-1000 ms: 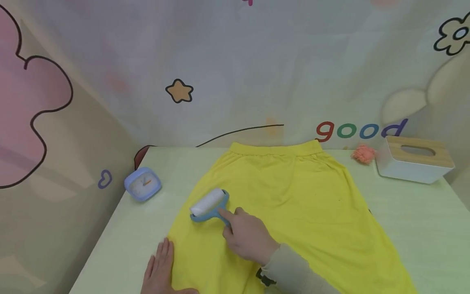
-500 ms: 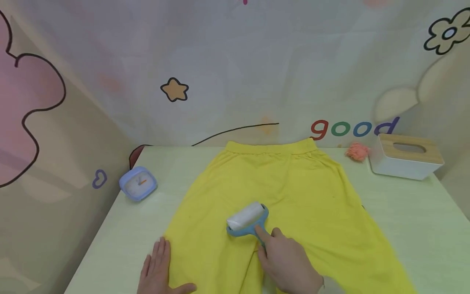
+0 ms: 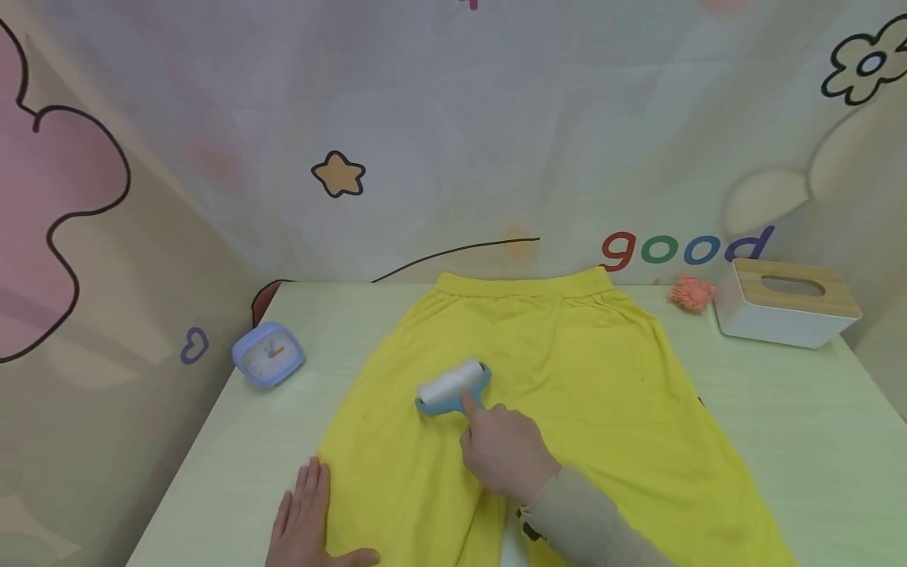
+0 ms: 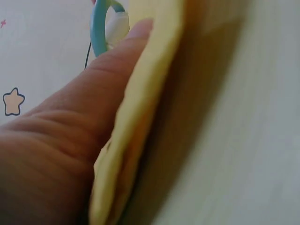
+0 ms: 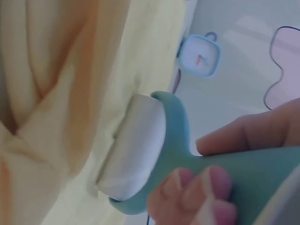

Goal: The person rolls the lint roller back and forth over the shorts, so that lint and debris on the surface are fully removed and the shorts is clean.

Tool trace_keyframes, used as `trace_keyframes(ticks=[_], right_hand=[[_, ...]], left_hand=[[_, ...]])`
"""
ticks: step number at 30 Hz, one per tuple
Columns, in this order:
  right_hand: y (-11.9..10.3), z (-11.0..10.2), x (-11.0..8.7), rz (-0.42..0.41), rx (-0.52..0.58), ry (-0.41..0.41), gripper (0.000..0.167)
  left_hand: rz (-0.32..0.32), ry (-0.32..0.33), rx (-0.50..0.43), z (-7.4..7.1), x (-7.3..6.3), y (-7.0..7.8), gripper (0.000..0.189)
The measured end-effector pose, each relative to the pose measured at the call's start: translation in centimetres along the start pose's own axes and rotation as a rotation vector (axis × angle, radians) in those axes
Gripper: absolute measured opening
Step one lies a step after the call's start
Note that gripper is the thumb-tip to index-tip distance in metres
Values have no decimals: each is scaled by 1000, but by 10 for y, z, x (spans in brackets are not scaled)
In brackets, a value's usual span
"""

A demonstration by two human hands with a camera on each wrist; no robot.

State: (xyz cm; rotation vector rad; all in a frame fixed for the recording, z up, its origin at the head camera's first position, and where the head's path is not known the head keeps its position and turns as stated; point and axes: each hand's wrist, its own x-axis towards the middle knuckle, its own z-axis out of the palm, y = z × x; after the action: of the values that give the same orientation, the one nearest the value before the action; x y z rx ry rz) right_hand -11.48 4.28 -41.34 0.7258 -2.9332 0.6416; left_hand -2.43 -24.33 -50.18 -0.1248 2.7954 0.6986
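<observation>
Yellow trousers lie spread on the table, waistband at the far side. My right hand grips the blue handle of a lint roller, its index finger stretched toward the frame. The white roller head rests on the upper part of the left-hand leg. In the right wrist view the curled fingers wrap the handle, and the white cylinder touches the cloth. My left hand lies flat at the outer edge of that leg, thumb on the fabric. In the left wrist view the cloth edge runs beside the thumb.
A blue clock stands at the table's left edge. At the back right are a white tissue box with a wooden lid and a fluffy pink ball. A printed curtain hangs behind the pale table.
The right hand first drew the lint roller right and toward me, then pushed it forward and slightly left across the trousers. The left hand stays at the same leg edge.
</observation>
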Motion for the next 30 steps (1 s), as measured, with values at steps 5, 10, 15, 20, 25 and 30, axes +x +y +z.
trace_keyframes(ticks=[5,10,15,20,25,30], right_hand=[[2,11,28,-18,6,-32,52],[5,23,51,2,39,-60,56],[9,33,57,43,54,-85,57],[12,40,45,48,-9,-27,58],[13,38,26,2,-177,97,55],[13,18,11,23,-12,41,39]], left_hand=[[-11,-9,-2,-2,-1,1,141],[6,16,-10,0,-2,0,140],[2,21,-10,0,-2,-2,140],[-9,6,-4,0,1,-1,142],[-1,12,10,2,2,-2,142],[-3,17,22,2,2,-2,143]])
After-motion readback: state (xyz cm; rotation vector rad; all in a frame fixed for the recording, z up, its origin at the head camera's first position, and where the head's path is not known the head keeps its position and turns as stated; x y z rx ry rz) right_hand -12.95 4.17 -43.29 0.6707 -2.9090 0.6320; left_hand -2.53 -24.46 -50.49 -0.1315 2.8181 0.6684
